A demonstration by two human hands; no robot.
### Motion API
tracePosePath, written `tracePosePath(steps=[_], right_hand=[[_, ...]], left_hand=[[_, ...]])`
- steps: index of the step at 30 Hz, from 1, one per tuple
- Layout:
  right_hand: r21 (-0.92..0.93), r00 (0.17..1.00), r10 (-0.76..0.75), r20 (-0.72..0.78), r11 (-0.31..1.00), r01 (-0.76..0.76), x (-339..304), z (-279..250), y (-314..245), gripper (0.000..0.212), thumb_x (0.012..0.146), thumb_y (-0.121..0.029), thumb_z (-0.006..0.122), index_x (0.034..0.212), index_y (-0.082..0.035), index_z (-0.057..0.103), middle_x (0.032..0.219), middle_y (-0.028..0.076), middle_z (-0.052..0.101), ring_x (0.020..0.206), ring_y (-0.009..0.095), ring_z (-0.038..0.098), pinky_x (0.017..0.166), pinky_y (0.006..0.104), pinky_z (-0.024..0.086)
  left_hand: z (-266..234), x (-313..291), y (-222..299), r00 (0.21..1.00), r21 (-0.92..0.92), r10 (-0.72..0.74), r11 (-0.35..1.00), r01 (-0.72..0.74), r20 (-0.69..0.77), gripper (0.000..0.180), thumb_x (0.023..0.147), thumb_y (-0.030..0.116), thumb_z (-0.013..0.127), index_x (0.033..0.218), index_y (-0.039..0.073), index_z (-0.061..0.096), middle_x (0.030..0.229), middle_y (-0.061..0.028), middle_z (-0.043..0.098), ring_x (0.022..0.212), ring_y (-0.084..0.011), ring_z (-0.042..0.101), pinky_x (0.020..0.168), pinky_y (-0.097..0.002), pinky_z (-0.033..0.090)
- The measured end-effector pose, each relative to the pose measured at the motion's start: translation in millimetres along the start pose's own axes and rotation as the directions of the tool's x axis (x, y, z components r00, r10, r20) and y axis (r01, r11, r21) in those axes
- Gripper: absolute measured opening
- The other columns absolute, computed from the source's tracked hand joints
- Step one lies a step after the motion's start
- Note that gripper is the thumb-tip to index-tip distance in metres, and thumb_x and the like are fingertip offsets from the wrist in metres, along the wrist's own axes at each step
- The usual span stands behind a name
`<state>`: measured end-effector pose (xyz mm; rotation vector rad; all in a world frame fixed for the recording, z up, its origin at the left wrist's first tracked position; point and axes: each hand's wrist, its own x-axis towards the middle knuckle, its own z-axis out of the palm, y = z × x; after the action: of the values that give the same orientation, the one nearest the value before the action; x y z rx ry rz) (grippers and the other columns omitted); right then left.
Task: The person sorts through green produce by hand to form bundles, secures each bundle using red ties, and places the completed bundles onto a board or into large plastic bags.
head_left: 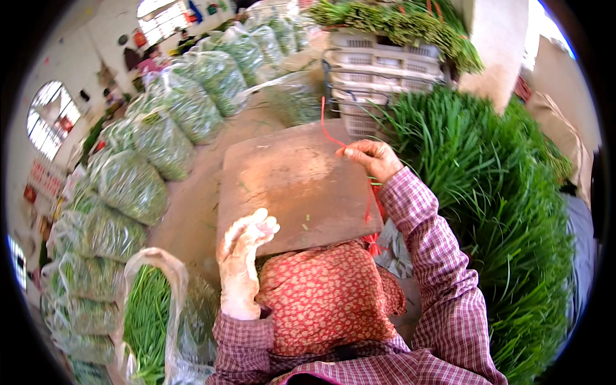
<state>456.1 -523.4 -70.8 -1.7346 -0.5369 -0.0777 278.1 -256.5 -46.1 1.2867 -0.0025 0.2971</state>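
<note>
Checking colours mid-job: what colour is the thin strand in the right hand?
The thin strand is red, clearest in the head view.

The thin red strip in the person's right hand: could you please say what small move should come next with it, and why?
Probably draw the thin red strip toward the middle of the brown rectangular board: the bare right hand pinches it, its free end shows past the board's far edge, and the open, bare left hand looks free.

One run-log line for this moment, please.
left hand: open, empty; right hand: pinching red strip; brown board: green scraps on top; leafy greens: right side
</note>
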Motion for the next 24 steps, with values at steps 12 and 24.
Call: tracePosePath(steps=[12,24], right_hand=[[-0.397,0.905,-0.423,0.052,0.822,0.408,81,94,-17,0.017,0.086,-0.004,0.058,0.099,-0.004,0.069,0.086,0.009,0.059,0.077,0.019,0.059,0.067,0.0272,0.047],[-0.515,0.791,-0.163,0.59,0.678,0.524,34,143,41,0.051,0.066,0.008,0.05,0.111,-0.012,0.064,0.114,0.014,0.057,0.1,0.035,0.059,0.082,0.0393,0.051]], left_hand=[[-154,-121,33,0.919,0.111,0.011,0.993,0.036,-0.395,0.037,0.088,0.024,0.063,0.111,-0.005,0.061,0.096,-0.0137,0.068,0.089,-0.0209,0.066,0.085,-0.0332,0.051],[-256,-219,81,0.615,0.454,0.324,0.889,0.061,-0.719,0.021,0.084,0.011,0.067,0.105,0.005,0.067,0.1,-0.0081,0.068,0.089,-0.0169,0.065,0.083,-0.0327,0.052]])
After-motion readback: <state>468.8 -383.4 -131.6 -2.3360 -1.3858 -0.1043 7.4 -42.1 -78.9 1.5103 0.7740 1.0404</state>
